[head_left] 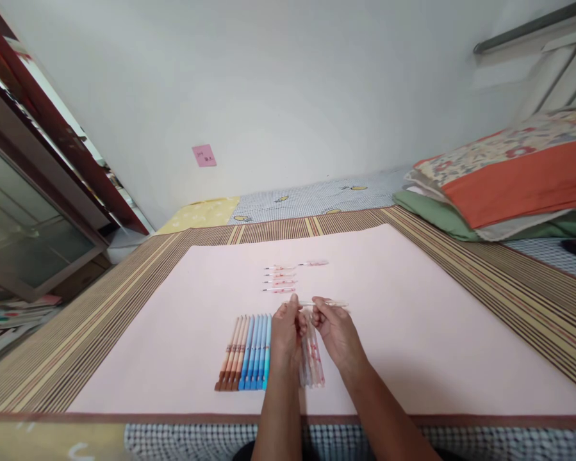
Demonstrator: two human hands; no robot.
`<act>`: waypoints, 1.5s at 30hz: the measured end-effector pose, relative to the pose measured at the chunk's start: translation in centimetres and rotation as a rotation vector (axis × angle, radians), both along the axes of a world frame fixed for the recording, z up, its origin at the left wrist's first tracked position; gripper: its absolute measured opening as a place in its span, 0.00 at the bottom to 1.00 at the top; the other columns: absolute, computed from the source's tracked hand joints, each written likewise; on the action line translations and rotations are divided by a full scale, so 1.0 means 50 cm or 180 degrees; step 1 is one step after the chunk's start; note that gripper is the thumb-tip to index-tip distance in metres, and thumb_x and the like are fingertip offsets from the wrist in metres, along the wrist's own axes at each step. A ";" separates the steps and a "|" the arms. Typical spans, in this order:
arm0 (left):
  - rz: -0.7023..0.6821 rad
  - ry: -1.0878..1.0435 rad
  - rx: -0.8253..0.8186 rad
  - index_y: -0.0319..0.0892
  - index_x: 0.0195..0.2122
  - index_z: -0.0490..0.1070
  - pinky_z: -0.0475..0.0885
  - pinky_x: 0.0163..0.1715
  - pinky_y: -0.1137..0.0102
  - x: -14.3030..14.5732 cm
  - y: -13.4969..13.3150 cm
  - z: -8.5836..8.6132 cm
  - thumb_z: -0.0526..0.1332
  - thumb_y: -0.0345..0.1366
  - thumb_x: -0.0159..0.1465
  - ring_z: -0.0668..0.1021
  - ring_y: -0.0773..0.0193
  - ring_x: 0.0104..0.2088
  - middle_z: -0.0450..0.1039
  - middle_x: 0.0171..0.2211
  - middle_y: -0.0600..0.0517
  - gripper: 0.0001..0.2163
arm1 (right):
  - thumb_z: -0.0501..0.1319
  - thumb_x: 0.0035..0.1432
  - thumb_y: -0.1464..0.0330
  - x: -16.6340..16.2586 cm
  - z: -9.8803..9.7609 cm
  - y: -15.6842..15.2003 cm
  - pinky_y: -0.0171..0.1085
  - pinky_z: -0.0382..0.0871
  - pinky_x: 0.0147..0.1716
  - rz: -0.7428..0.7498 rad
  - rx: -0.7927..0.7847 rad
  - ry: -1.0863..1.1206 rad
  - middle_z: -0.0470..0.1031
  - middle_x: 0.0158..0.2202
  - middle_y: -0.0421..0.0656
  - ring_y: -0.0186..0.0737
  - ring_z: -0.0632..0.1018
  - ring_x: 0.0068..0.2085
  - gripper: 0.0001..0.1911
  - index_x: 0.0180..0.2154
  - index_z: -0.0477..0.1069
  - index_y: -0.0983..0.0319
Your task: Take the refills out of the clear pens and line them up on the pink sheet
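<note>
My left hand point(285, 326) and my right hand point(336, 330) are both closed, pinching a slim pale pen point(307, 303) that lies level between them. Its clear end point(338, 303) sticks out past my right fingers. Under and beside my hands is a row of pens: brown-and-cream pens point(232, 353), blue pens point(255, 352) and clear pens with pink marks point(314, 358). My left hand and forearm cover part of this row. Beyond my hands lie several slim dark-tipped pen refills point(280, 282) in a stack of lines, with another dark-tipped piece point(315, 262) to their right.
A pale pink sheet point(412, 320) lies on a striped mat point(465, 269). Folded bedding point(513, 173) is piled at the right. A pink note point(204, 155) is stuck on the white wall point(292, 96). A glass-paned door point(23, 211) stands at the left.
</note>
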State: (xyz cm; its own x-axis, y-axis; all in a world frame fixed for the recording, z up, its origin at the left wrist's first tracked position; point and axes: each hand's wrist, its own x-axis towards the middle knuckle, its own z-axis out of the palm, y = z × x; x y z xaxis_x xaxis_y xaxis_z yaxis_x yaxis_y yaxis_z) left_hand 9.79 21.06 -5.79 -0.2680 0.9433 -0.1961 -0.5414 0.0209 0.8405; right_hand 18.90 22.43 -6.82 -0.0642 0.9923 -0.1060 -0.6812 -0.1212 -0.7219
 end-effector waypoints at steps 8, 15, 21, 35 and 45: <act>-0.0125 -0.0527 0.0246 0.37 0.34 0.74 0.65 0.22 0.77 -0.003 0.001 0.004 0.77 0.43 0.47 0.71 0.72 0.19 0.71 0.21 0.55 0.20 | 0.75 0.43 0.62 0.004 0.006 0.001 0.36 0.62 0.27 -0.0043 -0.0048 0.0106 0.68 0.21 0.37 0.33 0.66 0.25 0.12 0.22 0.76 0.61; 0.0235 -0.0654 0.0110 0.34 0.32 0.76 0.63 0.19 0.81 -0.015 0.010 -0.013 0.80 0.39 0.41 0.70 0.75 0.20 0.72 0.21 0.55 0.22 | 0.71 0.47 0.56 0.015 -0.008 0.013 0.34 0.65 0.24 -0.0137 -0.0369 0.0234 0.70 0.23 0.39 0.32 0.68 0.24 0.16 0.28 0.80 0.64; 0.0493 -0.0809 -0.0006 0.34 0.33 0.78 0.66 0.19 0.82 -0.023 0.011 -0.010 0.77 0.33 0.47 0.73 0.74 0.21 0.73 0.23 0.53 0.15 | 0.73 0.46 0.65 0.024 -0.019 0.021 0.30 0.63 0.23 -0.0235 -0.0118 0.0152 0.69 0.23 0.36 0.29 0.68 0.25 0.09 0.26 0.75 0.61; 0.0979 -0.1326 -0.0172 0.35 0.29 0.71 0.66 0.18 0.81 -0.036 0.009 0.003 0.59 0.27 0.68 0.71 0.73 0.17 0.71 0.19 0.52 0.09 | 0.76 0.43 0.58 0.051 -0.010 0.028 0.31 0.63 0.23 -0.0334 -0.0170 -0.0076 0.72 0.26 0.37 0.28 0.68 0.26 0.17 0.27 0.76 0.63; 0.0984 -0.1681 -0.0209 0.35 0.31 0.72 0.70 0.21 0.79 -0.037 0.010 0.009 0.58 0.27 0.70 0.76 0.71 0.22 0.75 0.24 0.49 0.09 | 0.75 0.45 0.62 0.051 -0.015 0.022 0.31 0.65 0.26 0.0240 -0.0072 0.0113 0.74 0.27 0.38 0.29 0.70 0.27 0.13 0.27 0.76 0.61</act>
